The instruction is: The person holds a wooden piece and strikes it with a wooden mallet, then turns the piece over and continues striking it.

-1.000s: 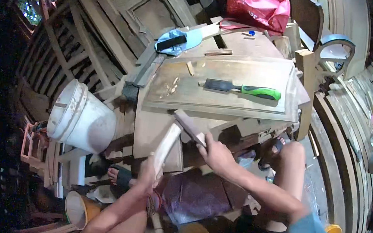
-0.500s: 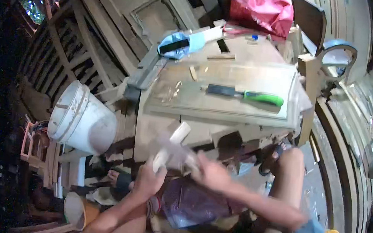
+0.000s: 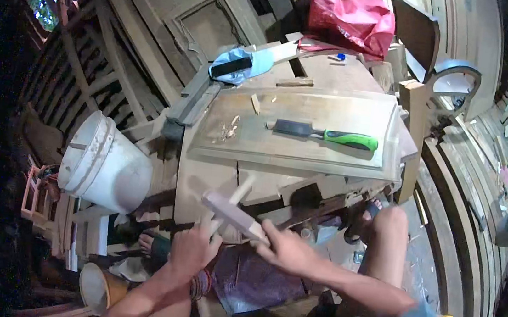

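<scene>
My left hand [image 3: 191,247] is closed around the lower end of a thin pale wooden strip [image 3: 243,187], which slants up to the right in front of the workbench. My right hand [image 3: 286,248] grips one end of a flat wooden block with a greyish face [image 3: 230,211], which looks like a sanding block. It lies across the strip, just above my left hand; contact between them is hard to make out. Beyond both hands, a chisel with a green handle [image 3: 350,140] rests on a framed wooden panel [image 3: 304,162].
Wood shavings [image 3: 229,131] and a small wood chip lie on the panel. A pink bag [image 3: 353,20] and a blue cloth with a dark object [image 3: 259,64] sit farther back. A white bucket [image 3: 119,170] stands at left. Stacked boards [image 3: 451,202] line the right.
The block in my right hand was smeared by motion and now shows clearly, crossing the strip. My left hand still holds the strip. The whole view has shifted slightly.
</scene>
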Available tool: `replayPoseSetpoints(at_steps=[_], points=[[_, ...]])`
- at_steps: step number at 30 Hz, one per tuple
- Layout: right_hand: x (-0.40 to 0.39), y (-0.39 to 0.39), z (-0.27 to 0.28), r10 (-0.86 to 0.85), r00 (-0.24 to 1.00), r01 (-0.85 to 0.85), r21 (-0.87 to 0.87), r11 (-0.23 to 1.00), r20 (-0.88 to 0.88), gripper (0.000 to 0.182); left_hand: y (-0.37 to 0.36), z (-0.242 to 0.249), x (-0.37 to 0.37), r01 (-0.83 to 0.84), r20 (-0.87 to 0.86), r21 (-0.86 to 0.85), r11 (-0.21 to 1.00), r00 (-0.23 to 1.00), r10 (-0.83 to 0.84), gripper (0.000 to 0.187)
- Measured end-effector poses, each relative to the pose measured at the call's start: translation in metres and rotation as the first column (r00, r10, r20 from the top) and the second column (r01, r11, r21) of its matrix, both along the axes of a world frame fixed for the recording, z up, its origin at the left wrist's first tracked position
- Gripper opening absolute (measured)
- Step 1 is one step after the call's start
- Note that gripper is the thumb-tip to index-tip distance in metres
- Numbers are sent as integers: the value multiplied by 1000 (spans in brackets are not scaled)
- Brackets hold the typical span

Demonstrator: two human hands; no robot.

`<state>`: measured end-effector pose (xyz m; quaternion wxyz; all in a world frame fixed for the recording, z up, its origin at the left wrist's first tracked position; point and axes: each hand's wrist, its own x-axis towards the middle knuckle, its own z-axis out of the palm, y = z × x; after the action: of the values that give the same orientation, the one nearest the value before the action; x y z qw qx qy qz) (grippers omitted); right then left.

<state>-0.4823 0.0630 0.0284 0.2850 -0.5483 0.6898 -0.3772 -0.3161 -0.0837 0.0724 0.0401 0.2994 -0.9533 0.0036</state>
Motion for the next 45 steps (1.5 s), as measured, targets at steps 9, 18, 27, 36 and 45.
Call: replayPoseSetpoints(at_steps=[9, 18, 27, 36, 45], points=[[-19, -2, -5, -5, 1000, 5, -8, 1000, -1, 35, 7, 1, -5, 46, 171, -91, 995, 985, -29, 43], [-8, 0, -10, 142, 976, -128, 95, 987, -165, 28, -8, -30, 16, 164, -179, 454, 876, 980, -90, 41], [-12, -5, -5, 14, 981, -6, 41, 999, -193, 32, -22, -15, 8, -117, 20, 847, 518, 982, 189, 41], [-7, -11, -17, -55, 966, 52, -19, 998, -252, 36, -9, -16, 16, -26, -72, 525, 851, 995, 75, 34], [-21, -24, -22, -171, 949, 129, -170, 977, -265, 34, -13, -15, 19, -102, 61, 424, 900, 995, 84, 38]])
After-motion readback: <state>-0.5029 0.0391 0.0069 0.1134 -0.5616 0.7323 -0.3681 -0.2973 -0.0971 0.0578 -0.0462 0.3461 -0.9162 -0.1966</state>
